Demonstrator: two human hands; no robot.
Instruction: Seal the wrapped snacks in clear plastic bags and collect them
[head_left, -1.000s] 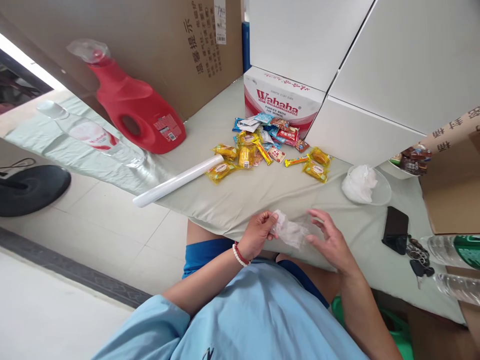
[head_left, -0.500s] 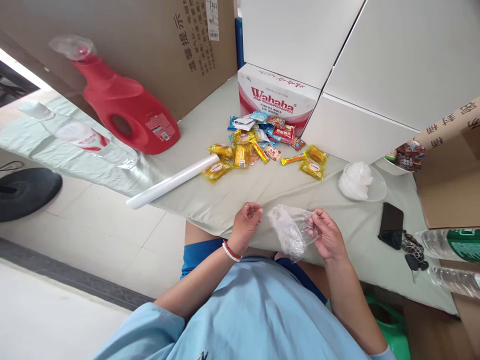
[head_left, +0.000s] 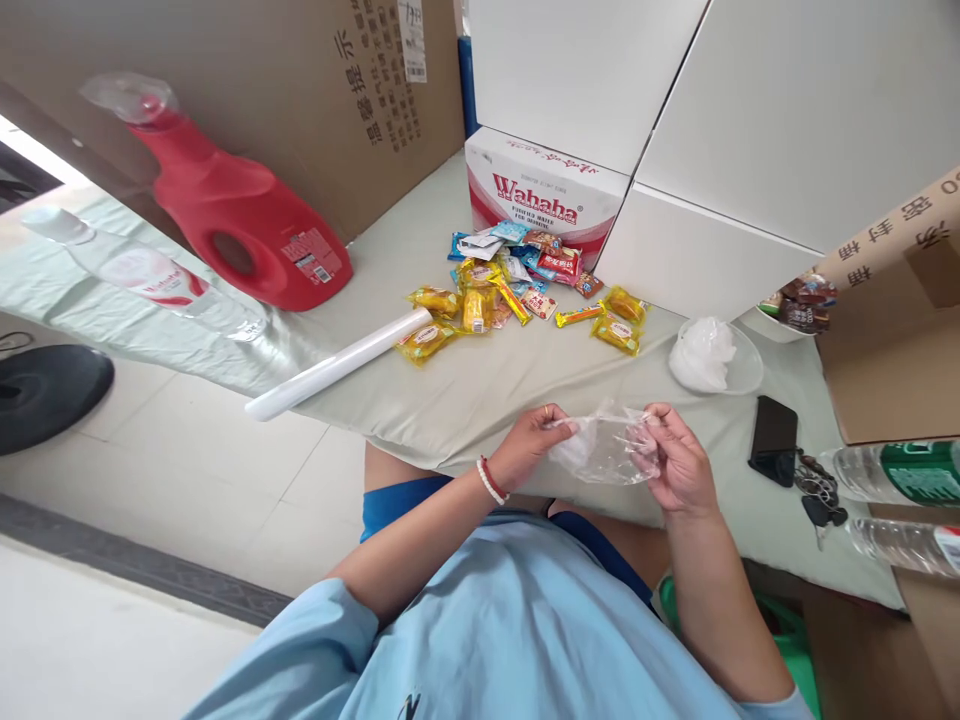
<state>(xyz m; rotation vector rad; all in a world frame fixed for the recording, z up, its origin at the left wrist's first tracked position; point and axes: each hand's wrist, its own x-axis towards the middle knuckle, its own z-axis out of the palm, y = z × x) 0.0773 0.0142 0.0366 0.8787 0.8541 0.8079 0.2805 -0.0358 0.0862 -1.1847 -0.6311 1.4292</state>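
Observation:
A clear plastic bag is stretched between my two hands, above the near edge of the cloth-covered surface. My left hand pinches its left edge between thumb and fingers; a red and white bracelet circles that wrist. My right hand grips the opposite edge. Beyond the hands lies a heap of wrapped snacks, with yellow packets at its right. To the right, a clear bowl holds a crumpled white plastic bundle.
A white roll lies at left, near a red jug and a lying water bottle. A Wahaha box stands against white cabinets. At right are a phone, keys, bottles and a snack bowl.
My left hand has moved right and taken hold of the bag's left edge. The bag, hanging from my right hand before, is now spread between both hands. The view has shifted slightly.

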